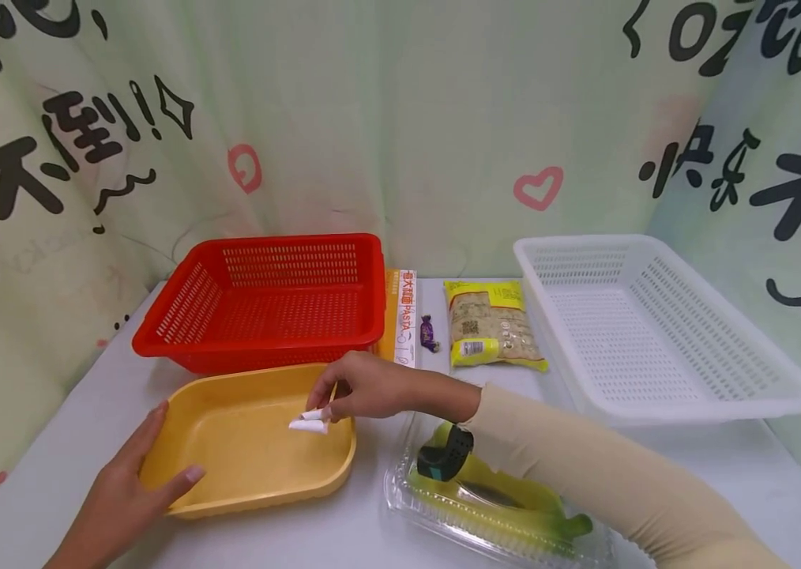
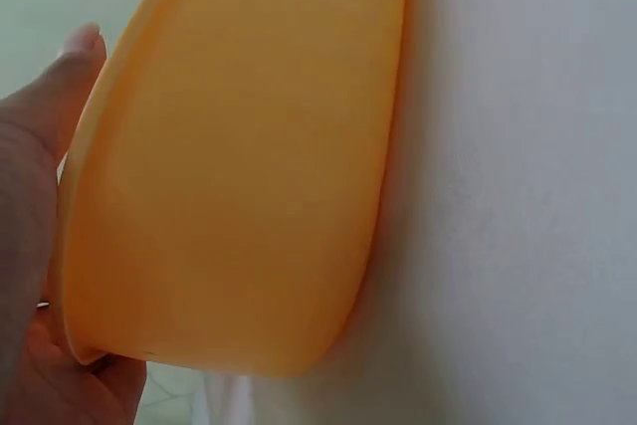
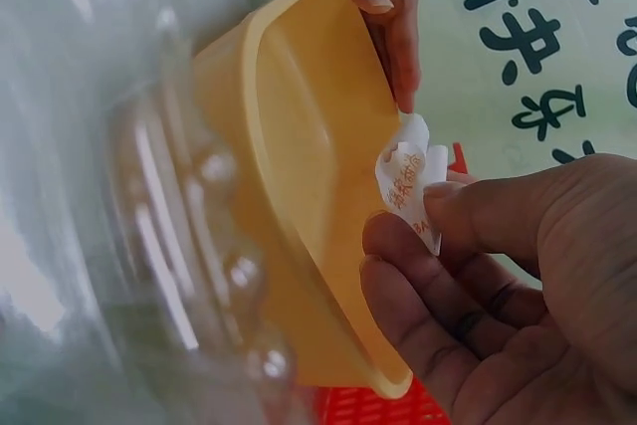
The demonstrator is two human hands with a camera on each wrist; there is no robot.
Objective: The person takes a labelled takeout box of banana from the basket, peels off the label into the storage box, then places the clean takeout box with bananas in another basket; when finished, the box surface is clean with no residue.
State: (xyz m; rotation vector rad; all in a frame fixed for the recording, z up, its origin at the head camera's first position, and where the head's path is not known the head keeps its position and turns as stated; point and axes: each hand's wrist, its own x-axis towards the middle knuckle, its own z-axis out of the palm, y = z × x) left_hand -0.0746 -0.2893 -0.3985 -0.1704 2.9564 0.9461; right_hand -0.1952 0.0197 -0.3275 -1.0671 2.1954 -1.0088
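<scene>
A yellow plastic tub [image 1: 251, 482] sits on the table near the front. My left hand [image 1: 132, 482] grips its near left corner, thumb over the rim; in the left wrist view the tub's outer wall [image 2: 239, 166] fills the frame with my left hand [image 2: 40, 246] behind it. My right hand [image 1: 365, 389] hovers over the tub's right side and pinches a small white wrapped sweet [image 1: 310, 422] between thumb and fingers. The right wrist view shows that sweet [image 3: 410, 178] with red print, my right hand [image 3: 438, 236] pinching it, and the tub [image 3: 299, 186] beside it.
A red basket [image 1: 265, 304] stands behind the tub, a white basket [image 1: 656, 332] at the right. Between them lie a pasta box [image 1: 404, 316], a purple sweet [image 1: 429, 333] and a yellow snack bag [image 1: 491, 325]. A clear clamshell box [image 1: 486, 506] with yellow-green contents lies under my right forearm.
</scene>
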